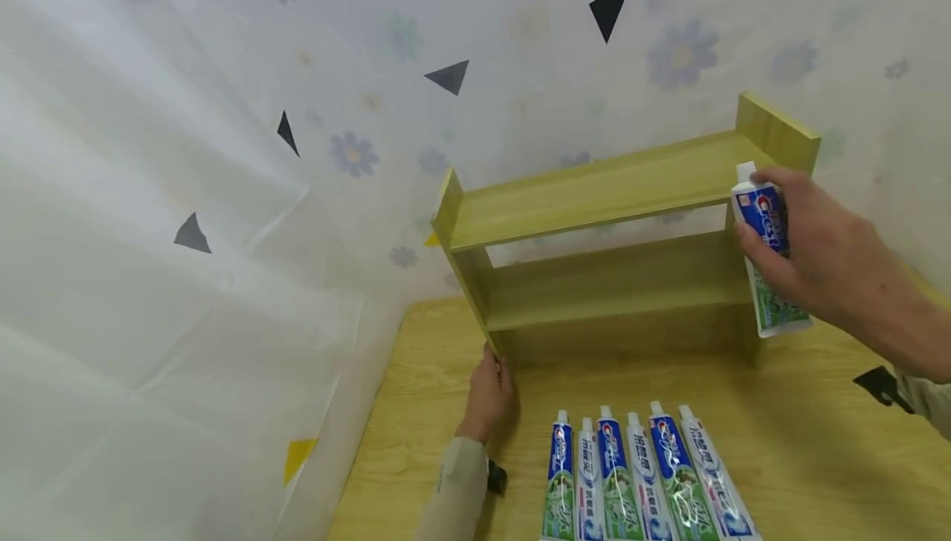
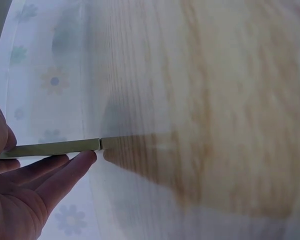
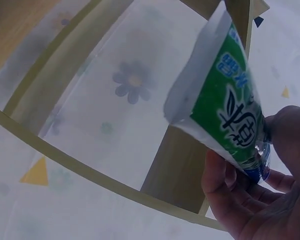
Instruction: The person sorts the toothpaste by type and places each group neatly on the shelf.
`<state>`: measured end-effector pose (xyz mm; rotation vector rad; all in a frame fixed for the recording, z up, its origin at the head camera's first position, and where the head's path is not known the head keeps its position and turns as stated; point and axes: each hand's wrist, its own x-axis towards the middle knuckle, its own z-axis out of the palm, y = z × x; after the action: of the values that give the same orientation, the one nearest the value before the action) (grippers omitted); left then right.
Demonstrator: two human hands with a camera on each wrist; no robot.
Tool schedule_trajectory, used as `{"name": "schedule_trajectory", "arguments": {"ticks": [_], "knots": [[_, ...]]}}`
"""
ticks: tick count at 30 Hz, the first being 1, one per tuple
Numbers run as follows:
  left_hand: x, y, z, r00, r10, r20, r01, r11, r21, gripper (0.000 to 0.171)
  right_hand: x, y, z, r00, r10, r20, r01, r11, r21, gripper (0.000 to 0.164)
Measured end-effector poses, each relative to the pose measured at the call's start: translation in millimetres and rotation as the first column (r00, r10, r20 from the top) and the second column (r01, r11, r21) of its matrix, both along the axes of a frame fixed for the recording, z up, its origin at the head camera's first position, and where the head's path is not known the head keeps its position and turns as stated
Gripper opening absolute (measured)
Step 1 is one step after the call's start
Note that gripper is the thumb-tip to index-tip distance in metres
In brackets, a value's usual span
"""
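Note:
A small two-tier wooden shelf (image 1: 594,194) stands on the table against the wall. My right hand (image 1: 839,248) grips a blue and green toothpaste tube (image 1: 768,219), cap up, in front of the shelf's right end. In the right wrist view the tube's flat white crimped end and green side (image 3: 230,110) face the camera. Low on the shelf's left side panel (image 1: 468,293), my left hand (image 1: 486,392) pinches the edge. The left wrist view shows that panel edge (image 2: 55,148) between thumb and fingers.
Several toothpaste tubes (image 1: 617,475) lie side by side on the wood-grain table (image 1: 401,409), caps toward the shelf, blue-green ones alternating with white ones. White flower-printed sheeting (image 1: 520,54) hangs behind the shelf, and plain white sheeting (image 1: 186,318) hangs along the left.

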<state>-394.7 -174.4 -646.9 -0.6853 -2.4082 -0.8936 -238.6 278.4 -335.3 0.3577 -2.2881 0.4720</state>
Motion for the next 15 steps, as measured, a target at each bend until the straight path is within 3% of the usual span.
{"name": "schedule_trajectory", "arguments": {"ticks": [5,8,11,12,14,15], "knots": [[-11.0,-7,-16.1,1.000,0.020,-0.010,-0.019,1.000,0.021,0.027,-7.2,-4,19.9,0.999,0.018,-0.028,-0.018,1.000,0.023,0.066],[-13.6,-11,-15.6,0.999,0.050,-0.010,-0.050,0.998,0.024,0.029,-12.5,-6,35.2,1.000,0.016,-0.004,-0.016,1.000,0.022,0.066],[-9.9,-11,-6.6,0.999,0.047,0.019,-0.047,0.999,0.014,0.033,-17.6,-7,47.9,1.000,0.004,0.028,-0.005,0.999,0.032,0.065],[-0.7,-8,7.3,0.999,0.040,0.029,-0.040,0.999,0.006,0.033,-19.3,-8,51.2,0.999,-0.002,0.042,0.000,0.999,0.035,0.065],[3.4,-7,12.4,0.998,0.035,0.054,-0.035,0.999,0.004,0.034,-22.0,-8,56.2,0.998,-0.008,0.061,0.005,0.999,0.042,0.066],[12.0,-3,22.3,0.998,0.030,0.063,-0.030,1.000,-0.005,0.033,-23.3,-8,58.2,0.997,-0.011,0.074,0.008,0.999,0.043,0.066]]}}
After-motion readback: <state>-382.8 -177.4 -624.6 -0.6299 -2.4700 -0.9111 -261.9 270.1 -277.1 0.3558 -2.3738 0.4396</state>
